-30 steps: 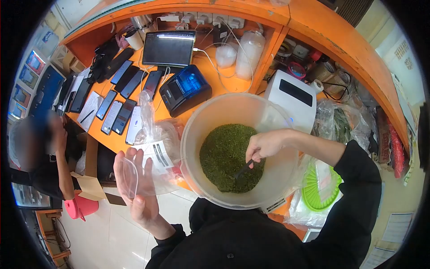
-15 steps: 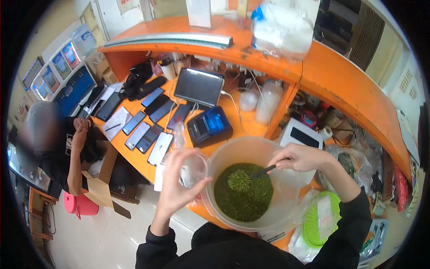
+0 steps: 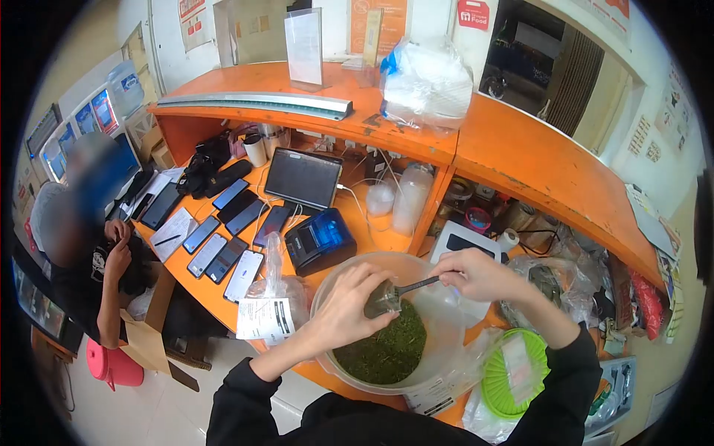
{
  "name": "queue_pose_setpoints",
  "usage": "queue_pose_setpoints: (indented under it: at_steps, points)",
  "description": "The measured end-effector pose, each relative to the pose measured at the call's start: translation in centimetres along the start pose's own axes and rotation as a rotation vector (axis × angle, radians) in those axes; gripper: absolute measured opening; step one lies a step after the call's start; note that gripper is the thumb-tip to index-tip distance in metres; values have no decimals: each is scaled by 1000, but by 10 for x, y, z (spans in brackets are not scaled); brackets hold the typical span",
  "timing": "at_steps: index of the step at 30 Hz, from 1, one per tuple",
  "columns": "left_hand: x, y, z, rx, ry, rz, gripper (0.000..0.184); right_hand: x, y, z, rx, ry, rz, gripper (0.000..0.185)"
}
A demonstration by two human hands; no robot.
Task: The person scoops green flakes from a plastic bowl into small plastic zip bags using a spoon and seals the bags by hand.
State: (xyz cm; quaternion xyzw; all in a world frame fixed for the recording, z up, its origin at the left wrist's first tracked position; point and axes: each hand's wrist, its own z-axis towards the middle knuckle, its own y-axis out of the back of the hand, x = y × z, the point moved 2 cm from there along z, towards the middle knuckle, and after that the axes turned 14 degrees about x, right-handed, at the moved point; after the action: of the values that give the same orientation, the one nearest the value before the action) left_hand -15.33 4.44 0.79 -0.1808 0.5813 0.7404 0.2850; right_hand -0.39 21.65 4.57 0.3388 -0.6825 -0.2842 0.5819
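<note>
My right hand [image 3: 465, 276] grips the handle of a black spoon [image 3: 416, 285]; its scoop end meets a small clear plastic bag [image 3: 383, 297] over the tub. My left hand [image 3: 357, 303] holds that bag by its upper part, with green stuff showing in it. Below both hands stands a large translucent tub [image 3: 446, 357], with chopped green leaves [image 3: 387, 353] at its bottom. A knotted plastic bag with a white label [image 3: 265, 318] is left of the tub.
Several phones [image 3: 242, 275], a black and blue printer [image 3: 321, 241] and a tablet [image 3: 303, 178] lie behind left. A white device [image 3: 461, 241] and a green basket [image 3: 513, 372] stand right. A person [image 3: 97, 282] is at the left by an open carton [image 3: 149, 327].
The spoon has come up from the leaves, loaded, and now reaches the bag. My left hand has moved right over the tub with the bag. The view has tilted up.
</note>
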Motion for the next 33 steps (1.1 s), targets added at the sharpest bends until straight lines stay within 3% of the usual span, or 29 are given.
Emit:
queue_pose_setpoints:
  at_steps: [3, 5, 7, 10, 11, 14, 15, 18, 22, 25, 28, 33]
  points:
    - [14, -4, 7, 69, 16, -365, 47, 47, -9, -10, -274, 81, -638, 21]
    - [21, -7, 9, 183, 93, -908, 43, 62, -18, -18, -418, 162, -1100, 29]
    - [23, -9, 6, 309, 145, -1472, 40, 67, -19, -20, -437, 183, -1107, 29]
    - [29, -11, 3, 303, 31, -1450, 40, 72, -15, -19, -413, 182, -985, 32]
    - [28, -11, 2, 358, 85, -1413, 55, 74, -14, -20, -397, 163, -1010, 32]
    - [21, -18, -6, 161, -64, -895, 78, 76, -15, -17, -334, 135, -1006, 32]
    - [17, -15, -9, 166, -54, -653, 96, 77, -15, -16, -321, 135, -989, 32]
    - [9, -18, -19, 117, 133, -418, 97, 78, -13, -12, -288, 124, -913, 32]
    - [16, -14, -27, 55, 178, -375, 86, 76, -7, -10, -281, 118, -786, 30]
    - [15, -3, -33, 124, 256, -405, 74, 81, 9, -19, -335, 16, -798, 28]
    - [19, 0, -38, 88, 203, -303, 65, 82, 16, -23, -291, -107, -830, 26]
    - [32, -4, -34, 26, 99, -484, 50, 52, -28, 3, 20, 66, -806, 23]
